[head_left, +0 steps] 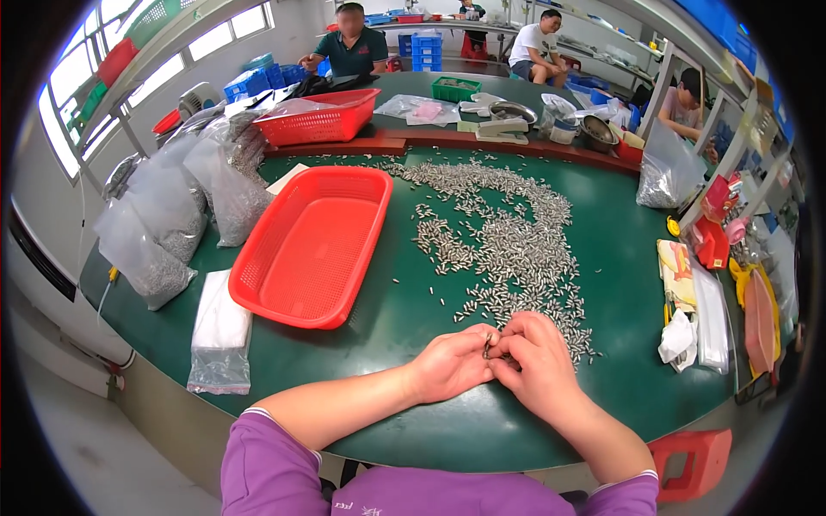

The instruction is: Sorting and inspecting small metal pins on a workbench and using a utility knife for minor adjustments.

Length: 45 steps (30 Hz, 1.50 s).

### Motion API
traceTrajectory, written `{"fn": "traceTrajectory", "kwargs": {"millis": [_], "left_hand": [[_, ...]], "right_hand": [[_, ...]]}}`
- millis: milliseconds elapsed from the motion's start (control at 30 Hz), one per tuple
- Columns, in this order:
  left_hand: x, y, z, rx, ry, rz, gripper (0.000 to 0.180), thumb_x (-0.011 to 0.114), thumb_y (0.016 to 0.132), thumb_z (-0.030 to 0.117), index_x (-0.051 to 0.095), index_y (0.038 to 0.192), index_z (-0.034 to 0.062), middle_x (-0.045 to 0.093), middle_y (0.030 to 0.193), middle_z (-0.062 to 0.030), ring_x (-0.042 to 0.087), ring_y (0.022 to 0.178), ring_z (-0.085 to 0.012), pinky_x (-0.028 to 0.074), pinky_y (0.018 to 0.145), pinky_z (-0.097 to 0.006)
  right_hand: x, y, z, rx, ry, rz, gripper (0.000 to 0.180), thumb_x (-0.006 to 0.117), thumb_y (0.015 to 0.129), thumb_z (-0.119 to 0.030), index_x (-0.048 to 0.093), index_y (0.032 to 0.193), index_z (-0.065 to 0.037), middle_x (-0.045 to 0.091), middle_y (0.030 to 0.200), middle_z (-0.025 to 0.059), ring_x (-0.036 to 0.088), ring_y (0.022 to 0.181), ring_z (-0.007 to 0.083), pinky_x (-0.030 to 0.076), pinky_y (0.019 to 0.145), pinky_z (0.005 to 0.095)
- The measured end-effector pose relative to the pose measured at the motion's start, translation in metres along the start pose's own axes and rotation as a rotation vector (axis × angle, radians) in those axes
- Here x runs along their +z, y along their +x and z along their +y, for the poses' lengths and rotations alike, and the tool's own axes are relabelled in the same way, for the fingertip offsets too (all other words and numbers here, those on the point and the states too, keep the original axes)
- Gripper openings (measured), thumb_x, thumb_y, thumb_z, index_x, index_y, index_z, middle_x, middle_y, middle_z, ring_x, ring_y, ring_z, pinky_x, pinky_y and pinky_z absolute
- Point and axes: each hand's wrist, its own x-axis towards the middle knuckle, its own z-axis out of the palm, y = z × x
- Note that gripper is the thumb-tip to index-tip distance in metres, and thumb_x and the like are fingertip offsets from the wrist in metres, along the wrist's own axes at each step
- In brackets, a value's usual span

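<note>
Both my hands meet near the front middle of the green table, just before a wide scatter of small silvery metal pieces [516, 249]. My left hand [452, 363] has its palm turned up, with thumb and forefinger pinching a small metal piece [488, 344]. Against it, my right hand [538, 361] curls its fingers over the near edge of the scatter; what lies under those fingers is hidden. To the left of the pieces rests a red plastic basket [314, 249] with nothing in it.
Filled clear bags [146, 249] crowd the table's left side, near a stack of flat plastic bags [221, 335]. A wooden ledge [551, 153] crosses behind the pieces. Tissue [680, 340] and pouches lie right. A red stool [693, 464] stands lower right. Other people sit beyond.
</note>
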Motion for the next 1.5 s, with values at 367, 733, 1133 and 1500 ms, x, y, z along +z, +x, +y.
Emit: {"fn": "traceTrajectory", "kwargs": {"millis": [367,733,1133,1500], "left_hand": [[0.005,-0.001,0.002,-0.022,-0.011,-0.038,0.015,0.038,0.095,0.011,0.050,0.100,0.0048,0.051,0.099,-0.0074,0.050,0.097,-0.0198,0.040,0.090,-0.035],[-0.005,0.001,0.002,-0.005,-0.057,-0.127,0.015,0.039,0.096,0.012,0.051,0.100,0.0047,0.053,0.104,-0.0094,0.052,0.103,-0.0215,0.040,0.093,-0.037],[0.005,0.003,0.001,0.103,0.086,0.007,0.016,0.037,0.098,0.010,0.048,0.101,-0.0007,0.051,0.119,-0.0175,0.049,0.117,-0.0281,0.037,0.106,-0.043],[0.002,0.001,-0.001,0.116,0.104,0.002,0.015,0.036,0.098,0.010,0.047,0.101,-0.0003,0.051,0.113,-0.0140,0.050,0.115,-0.0263,0.037,0.106,-0.042]], "right_hand": [[0.002,-0.004,-0.001,-0.001,-0.038,-0.008,0.019,0.072,0.065,-0.009,0.059,0.079,-0.009,0.053,0.094,0.0061,0.052,0.103,0.0282,0.042,0.086,0.0400],[0.000,-0.002,0.003,-0.047,0.036,0.023,0.022,0.071,0.067,-0.006,0.056,0.083,-0.009,0.056,0.093,0.0068,0.053,0.102,0.0315,0.043,0.085,0.0427],[-0.012,-0.001,0.013,-0.011,0.009,0.180,0.020,0.069,0.068,0.000,0.060,0.083,-0.008,0.059,0.081,0.0043,0.058,0.080,0.0261,0.047,0.073,0.0373],[-0.010,-0.001,0.017,-0.026,0.002,0.181,0.020,0.069,0.067,-0.001,0.066,0.085,-0.010,0.059,0.082,0.0044,0.057,0.079,0.0238,0.047,0.073,0.0358]]}}
